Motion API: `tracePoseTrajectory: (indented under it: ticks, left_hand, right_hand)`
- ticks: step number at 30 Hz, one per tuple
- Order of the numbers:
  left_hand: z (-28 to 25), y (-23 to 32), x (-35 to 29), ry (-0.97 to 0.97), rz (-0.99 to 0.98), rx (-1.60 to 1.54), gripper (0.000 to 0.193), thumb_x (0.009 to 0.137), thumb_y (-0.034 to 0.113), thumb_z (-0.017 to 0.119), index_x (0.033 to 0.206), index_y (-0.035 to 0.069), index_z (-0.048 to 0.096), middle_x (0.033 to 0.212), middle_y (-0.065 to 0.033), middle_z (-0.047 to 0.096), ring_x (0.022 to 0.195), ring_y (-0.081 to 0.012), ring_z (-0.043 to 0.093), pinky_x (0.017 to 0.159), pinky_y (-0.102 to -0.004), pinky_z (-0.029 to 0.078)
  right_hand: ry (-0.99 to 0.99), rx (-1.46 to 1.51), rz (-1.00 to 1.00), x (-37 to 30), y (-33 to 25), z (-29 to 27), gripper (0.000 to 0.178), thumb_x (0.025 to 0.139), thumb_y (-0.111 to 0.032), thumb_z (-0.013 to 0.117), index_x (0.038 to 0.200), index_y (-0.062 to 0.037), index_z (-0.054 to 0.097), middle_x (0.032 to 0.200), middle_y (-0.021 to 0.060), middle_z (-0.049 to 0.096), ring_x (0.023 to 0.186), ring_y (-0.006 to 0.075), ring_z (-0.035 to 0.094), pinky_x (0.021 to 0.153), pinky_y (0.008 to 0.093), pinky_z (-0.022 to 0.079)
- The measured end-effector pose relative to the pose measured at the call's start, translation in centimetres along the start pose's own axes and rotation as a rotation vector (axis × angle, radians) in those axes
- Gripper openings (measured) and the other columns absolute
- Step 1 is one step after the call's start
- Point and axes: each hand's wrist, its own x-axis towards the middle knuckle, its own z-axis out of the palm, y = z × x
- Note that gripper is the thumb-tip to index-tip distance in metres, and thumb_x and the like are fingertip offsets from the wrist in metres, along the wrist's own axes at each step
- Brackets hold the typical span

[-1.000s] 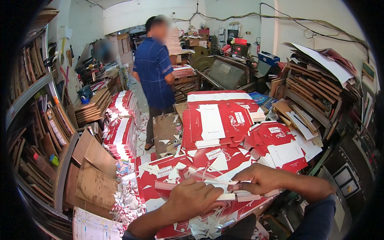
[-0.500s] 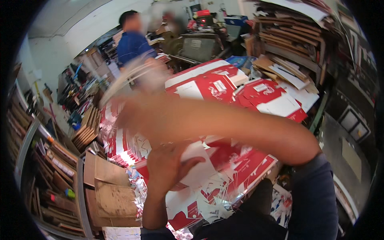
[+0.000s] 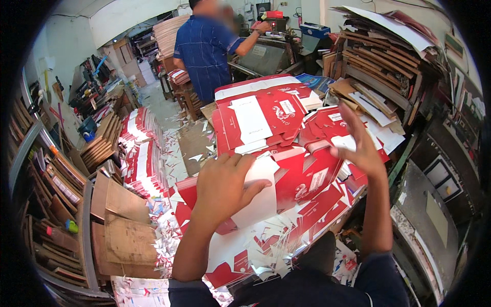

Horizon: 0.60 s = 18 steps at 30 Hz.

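Left fingers [image 3: 239, 162]: curved over red-and-white printed card stack [image 3: 304, 181]; grip unclear.
Right fingers [image 3: 354, 125]: spread open beside its right end.

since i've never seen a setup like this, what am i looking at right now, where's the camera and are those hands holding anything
No robot here: these are a person's bare hands, seen from a wide camera worn on the head, looking down, so edges curve. The left hand rests on a stack of red and white card, its thumb over a white panel; whether it grips is hard to tell. The right hand is open by the stack's right end, and I can't tell if it touches. Nearer the wearer lie pale paper scraps; farther off is another pile of card. Beyond that stands another person in blue.
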Motion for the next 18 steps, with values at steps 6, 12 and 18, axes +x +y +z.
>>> tracePoseTrajectory:
  ticks: [6,12,18]
  left_hand:
    - [-2.3,0.1,-1.5,0.188,-0.023,-0.079,0.072,0.073,0.026,0.08,0.135,0.003,0.052,0.126,-0.0172,0.058,0.115,-0.0352,0.054,0.098,-0.045,0.041]
    - [3.1,-5.8,-16.3,0.506,-0.52,-0.763,0.125,0.06,0.037,0.089,0.154,0.002,0.015,0.152,-0.0182,0.034,0.138,-0.0304,0.036,0.115,-0.0435,0.031]
    - [9.9,-2.3,-16.7,0.51,-1.021,-0.866,0.074,0.073,0.013,0.086,0.133,-0.001,0.045,0.117,-0.0125,0.06,0.103,-0.0231,0.059,0.093,-0.0358,0.048]
  right_hand:
    - [0.002,0.537,0.44,-8.3,11.1,3.4,0.089,0.078,-0.016,0.084,0.15,-0.001,0.033,0.134,0.0137,0.058,0.117,0.0244,0.059,0.107,0.0375,0.042]
    - [0.105,0.708,0.272,-8.1,10.2,6.1,0.08,0.08,-0.015,0.082,0.145,-0.0031,0.036,0.138,0.0126,0.053,0.124,0.0211,0.053,0.106,0.0382,0.041]
    - [0.078,0.605,0.243,-7.5,10.7,7.4,0.065,0.082,-0.011,0.08,0.137,-0.003,0.046,0.124,0.0103,0.061,0.112,0.0174,0.06,0.097,0.0351,0.049]
